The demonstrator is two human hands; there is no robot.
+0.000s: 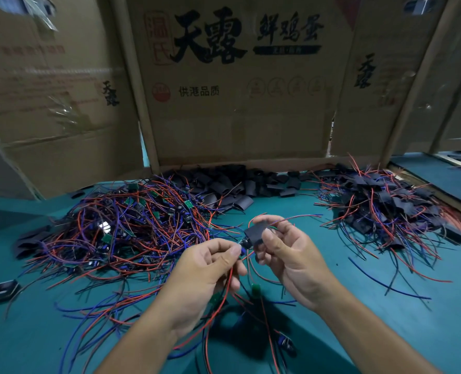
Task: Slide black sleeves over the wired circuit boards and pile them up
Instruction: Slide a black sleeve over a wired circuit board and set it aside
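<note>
- The right hand (pixel 291 260) holds a black sleeve (pixel 256 231) above the green desk (pixel 359 314), its thumb on the near face and its fingers (pixel 267 220) curled behind the far edge, so the sleeve is pinched between them.
- The left hand (pixel 210 271) pinches the end of a wired circuit board (pixel 244 242) between thumb and forefinger, right at the sleeve's lower left opening; the board is mostly hidden inside the sleeve.
- Red and blue wires (pixel 299 217) stick out of the sleeve's far end to the right, and more wires trail down from the left hand toward the desk.
- A big tangle of bare boards with wires (pixel 121 230) lies on the desk to the left.
- A heap of loose black sleeves (pixel 240 184) sits at the back, against the cardboard wall (pixel 237 103).
- A pile of sleeved boards (pixel 386 209) lies to the right, well apart from the hands.
- One lone sleeve (pixel 0 291) lies at the desk's left edge.
</note>
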